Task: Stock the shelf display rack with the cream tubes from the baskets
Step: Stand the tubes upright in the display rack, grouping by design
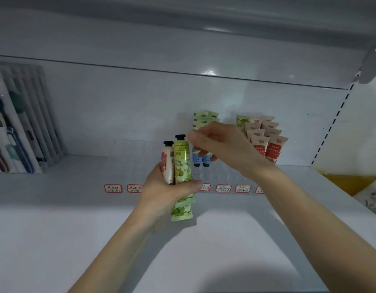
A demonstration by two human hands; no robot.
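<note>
My left hand (pixel 168 191) grips a bunch of cream tubes with their black caps up: a pale pink tube (pixel 167 163) and green tubes (pixel 182 168). My right hand (pixel 220 144) hovers just right of the green tube's cap with loosely curled fingers, and I see nothing in it. Behind it, green-and-blue tubes (pixel 200 158) stand cap-down in the clear display rack (pixel 223 175). Further right in the rack are red-and-cream tubes (pixel 273 148) and a green tube (pixel 240 122). The right hand hides part of the rack's rows.
Red-framed price labels (pixel 223 188) line the rack's front. Packs of toothbrushes (pixel 11 134) stand at the far left of the white shelf (pixel 56 208). Another shelf (pixel 182 28) hangs close above. A slotted upright (pixel 330 132) bounds the right side.
</note>
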